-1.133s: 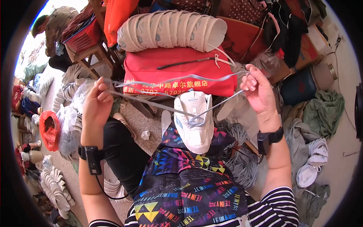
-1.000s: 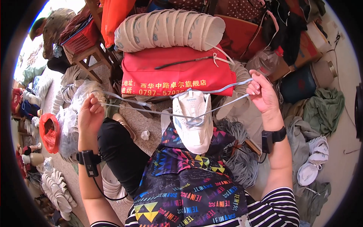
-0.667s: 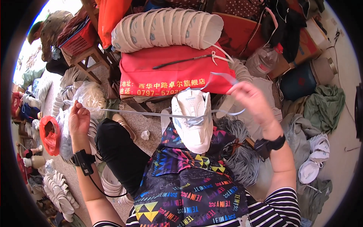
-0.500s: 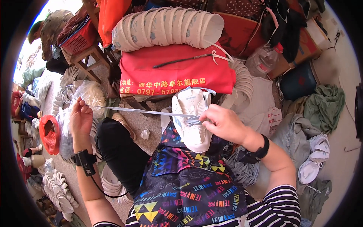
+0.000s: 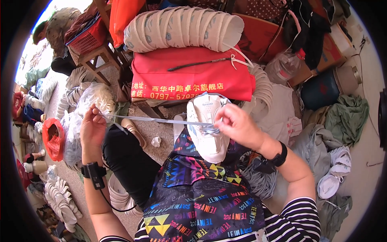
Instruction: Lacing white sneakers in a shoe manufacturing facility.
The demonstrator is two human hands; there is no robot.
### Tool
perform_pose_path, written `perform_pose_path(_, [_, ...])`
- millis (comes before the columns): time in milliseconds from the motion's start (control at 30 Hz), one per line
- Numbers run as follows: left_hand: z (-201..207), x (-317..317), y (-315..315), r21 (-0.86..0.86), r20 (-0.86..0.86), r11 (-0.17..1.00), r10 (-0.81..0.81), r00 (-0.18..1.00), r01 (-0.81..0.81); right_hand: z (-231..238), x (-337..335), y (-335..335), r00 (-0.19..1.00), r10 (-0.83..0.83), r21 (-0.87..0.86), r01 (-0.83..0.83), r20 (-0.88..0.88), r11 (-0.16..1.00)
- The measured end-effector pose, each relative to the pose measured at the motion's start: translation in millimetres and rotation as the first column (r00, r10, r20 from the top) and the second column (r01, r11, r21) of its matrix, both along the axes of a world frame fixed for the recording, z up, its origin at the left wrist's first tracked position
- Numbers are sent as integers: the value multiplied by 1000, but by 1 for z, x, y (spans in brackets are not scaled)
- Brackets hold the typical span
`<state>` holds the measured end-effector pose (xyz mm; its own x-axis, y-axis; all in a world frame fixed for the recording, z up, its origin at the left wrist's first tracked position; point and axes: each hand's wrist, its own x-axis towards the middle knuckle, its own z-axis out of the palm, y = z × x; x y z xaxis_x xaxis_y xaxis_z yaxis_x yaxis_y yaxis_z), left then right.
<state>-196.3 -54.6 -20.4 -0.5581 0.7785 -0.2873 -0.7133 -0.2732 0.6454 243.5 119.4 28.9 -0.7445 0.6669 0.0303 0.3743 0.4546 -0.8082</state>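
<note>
Red fabric bag (image 5: pixel 193 78) with yellow lettering sits behind the white shoe (image 5: pixel 207 129) on the lap; right hand (image 5: pixel 238 125) pinches its lace (image 5: pixel 157 120), left hand (image 5: pixel 92 129) grips the taut end.

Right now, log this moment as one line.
left hand: holds lace taut | right hand: on lace at shoe | shoe: on lap

Striped sleeves, black wristbands, bright patterned apron (image 5: pixel 201 197).
</note>
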Motion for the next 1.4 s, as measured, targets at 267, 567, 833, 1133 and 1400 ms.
perform_pose_path(267, [-18, -75, -24, -83, 85, 984, 163, 983, -156, 33, 60, 74, 753, -522, -390, 376, -400, 841])
perform_pose_path(567, [-4, -78, -1, -234, 24, 867, 458, 889, -440, 72, 211, 151, 278, -821, -569, 610, -498, 552])
perform_pose_path(833, [-33, -198, -85, 97, -132, 961, 271, 953, -260, 20, 354, 185, 76, -926, -235, 957, -370, 173])
perform_pose_path(1133, [16, 143, 56, -403, -558, 892, -416, 718, 203, -41, 90, 52, 810, -571, -716, 318, -136, 621])
perform_pose_path(1400, [-23, 224, 77, -330, -478, 726, -680, 556, 603, -56, 32, -1, 935, -302, -562, 152, -185, 813])
